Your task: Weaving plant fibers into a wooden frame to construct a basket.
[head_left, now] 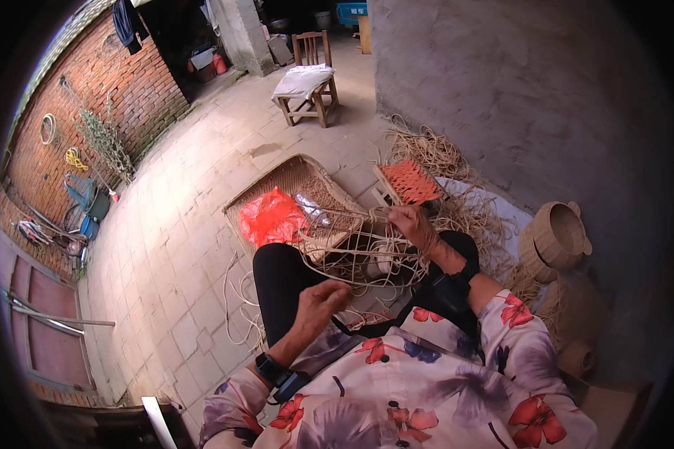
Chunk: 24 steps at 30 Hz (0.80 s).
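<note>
Two hands: right hand [410, 223] pinching pale cords [388, 282] | left hand [324, 298] loosely curled, hold unclear

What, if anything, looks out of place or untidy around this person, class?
Pale cords lie in a loose tangle beside the orange woven seat, rather than neatly coiled. A crumpled red plastic bag looks odd in the woven tray, next to small brown pieces. Nothing looks clearly broken.

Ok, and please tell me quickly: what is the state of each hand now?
Left hand: curled; whether fully closed or holding anything cannot be told.
Right hand: closed, seemingly pinching pale cord.
</note>
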Each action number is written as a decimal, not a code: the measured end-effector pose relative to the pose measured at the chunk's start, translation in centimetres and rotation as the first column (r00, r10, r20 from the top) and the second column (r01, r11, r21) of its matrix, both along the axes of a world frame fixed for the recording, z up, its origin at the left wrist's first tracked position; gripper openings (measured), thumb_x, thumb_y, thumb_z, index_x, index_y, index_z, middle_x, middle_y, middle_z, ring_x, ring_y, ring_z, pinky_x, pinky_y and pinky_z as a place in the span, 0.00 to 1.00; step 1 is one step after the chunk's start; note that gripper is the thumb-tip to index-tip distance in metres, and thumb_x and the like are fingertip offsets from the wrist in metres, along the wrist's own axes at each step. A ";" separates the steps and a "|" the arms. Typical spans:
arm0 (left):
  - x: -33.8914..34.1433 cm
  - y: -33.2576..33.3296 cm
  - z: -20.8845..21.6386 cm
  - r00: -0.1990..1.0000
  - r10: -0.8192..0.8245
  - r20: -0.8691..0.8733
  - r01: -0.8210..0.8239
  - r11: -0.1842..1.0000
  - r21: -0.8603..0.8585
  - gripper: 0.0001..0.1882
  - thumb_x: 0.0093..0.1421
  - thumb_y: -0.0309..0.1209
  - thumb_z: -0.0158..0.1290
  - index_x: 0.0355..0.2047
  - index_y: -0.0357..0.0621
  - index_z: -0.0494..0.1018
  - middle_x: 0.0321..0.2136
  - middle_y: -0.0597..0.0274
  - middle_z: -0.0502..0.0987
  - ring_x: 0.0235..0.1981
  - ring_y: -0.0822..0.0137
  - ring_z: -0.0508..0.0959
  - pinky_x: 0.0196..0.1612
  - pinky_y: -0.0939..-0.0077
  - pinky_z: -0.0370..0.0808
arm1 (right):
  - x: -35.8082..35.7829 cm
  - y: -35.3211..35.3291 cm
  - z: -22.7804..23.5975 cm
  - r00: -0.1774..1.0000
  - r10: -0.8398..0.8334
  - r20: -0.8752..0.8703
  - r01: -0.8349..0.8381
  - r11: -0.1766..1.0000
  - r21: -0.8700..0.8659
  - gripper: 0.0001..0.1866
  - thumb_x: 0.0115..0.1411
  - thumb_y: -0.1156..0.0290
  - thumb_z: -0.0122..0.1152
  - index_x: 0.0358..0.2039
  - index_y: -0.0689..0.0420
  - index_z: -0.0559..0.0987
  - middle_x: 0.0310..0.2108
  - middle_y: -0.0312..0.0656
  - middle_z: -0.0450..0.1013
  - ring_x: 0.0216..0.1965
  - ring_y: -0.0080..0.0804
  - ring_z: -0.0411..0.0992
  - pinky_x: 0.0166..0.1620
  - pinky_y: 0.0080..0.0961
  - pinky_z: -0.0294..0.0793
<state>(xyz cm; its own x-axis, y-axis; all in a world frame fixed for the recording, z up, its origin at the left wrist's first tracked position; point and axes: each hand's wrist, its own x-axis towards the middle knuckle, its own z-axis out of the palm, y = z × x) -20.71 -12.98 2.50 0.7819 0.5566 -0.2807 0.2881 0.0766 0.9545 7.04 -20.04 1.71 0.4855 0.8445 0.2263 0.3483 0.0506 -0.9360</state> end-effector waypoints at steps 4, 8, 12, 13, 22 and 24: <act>-1.1 3.6 1.9 0.947 0.143 0.287 -0.203 0.961 0.190 0.09 0.63 0.26 0.49 0.39 0.35 0.75 0.27 0.66 0.76 0.28 0.78 0.73 0.34 0.84 0.71 | -0.7 -0.3 1.3 0.967 0.183 0.178 -0.180 0.983 -0.032 0.25 0.63 0.55 0.48 0.19 0.64 0.73 0.13 0.37 0.63 0.19 0.21 0.61 0.25 0.27 0.63; 0.0 5.6 3.2 0.934 0.162 0.319 -0.271 0.902 0.335 0.08 0.62 0.25 0.49 0.38 0.35 0.75 0.27 0.64 0.76 0.30 0.76 0.74 0.35 0.82 0.71 | -2.3 -0.8 1.8 0.940 0.256 0.226 -0.229 0.963 -0.140 0.24 0.62 0.57 0.49 0.19 0.65 0.72 0.13 0.40 0.65 0.19 0.25 0.62 0.26 0.28 0.64; 1.2 4.7 3.5 0.943 0.125 0.309 -0.287 0.778 0.559 0.07 0.60 0.24 0.50 0.37 0.38 0.75 0.29 0.56 0.77 0.31 0.68 0.77 0.37 0.76 0.72 | -3.2 -1.4 1.9 0.963 0.216 0.163 -0.216 0.976 -0.020 0.24 0.62 0.57 0.50 0.19 0.66 0.70 0.13 0.43 0.63 0.17 0.28 0.61 0.25 0.30 0.62; 1.4 4.3 3.5 0.938 0.114 0.329 -0.291 0.775 0.562 0.07 0.60 0.24 0.50 0.37 0.38 0.75 0.29 0.56 0.77 0.31 0.67 0.77 0.37 0.76 0.73 | -3.2 -1.5 1.9 0.959 0.225 0.174 -0.224 0.974 -0.025 0.24 0.62 0.57 0.50 0.19 0.66 0.70 0.13 0.43 0.63 0.17 0.28 0.61 0.25 0.30 0.62; 1.3 1.4 4.3 0.966 -0.171 0.196 -0.124 0.362 0.924 0.07 0.53 0.21 0.54 0.33 0.43 0.75 0.34 0.59 0.75 0.34 0.58 0.75 0.37 0.69 0.69 | -1.8 -2.8 3.2 0.969 0.057 0.242 -0.061 0.998 0.005 0.23 0.62 0.58 0.51 0.20 0.66 0.69 0.12 0.44 0.60 0.16 0.26 0.58 0.23 0.29 0.60; 1.6 0.9 4.5 0.964 -0.117 0.239 -0.190 0.328 0.926 0.09 0.50 0.20 0.55 0.33 0.44 0.75 0.35 0.59 0.75 0.35 0.58 0.73 0.38 0.68 0.67 | -2.1 -2.4 3.3 0.977 0.022 0.213 -0.030 0.999 0.034 0.22 0.62 0.58 0.51 0.22 0.66 0.71 0.13 0.44 0.63 0.17 0.25 0.59 0.23 0.29 0.61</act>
<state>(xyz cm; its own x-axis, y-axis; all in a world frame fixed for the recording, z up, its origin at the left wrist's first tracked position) -19.15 -12.04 6.99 0.7004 0.3537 0.6199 0.0845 -0.9036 0.4200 4.98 -22.48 5.05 0.4009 0.8453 0.3531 0.5368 0.0956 -0.8383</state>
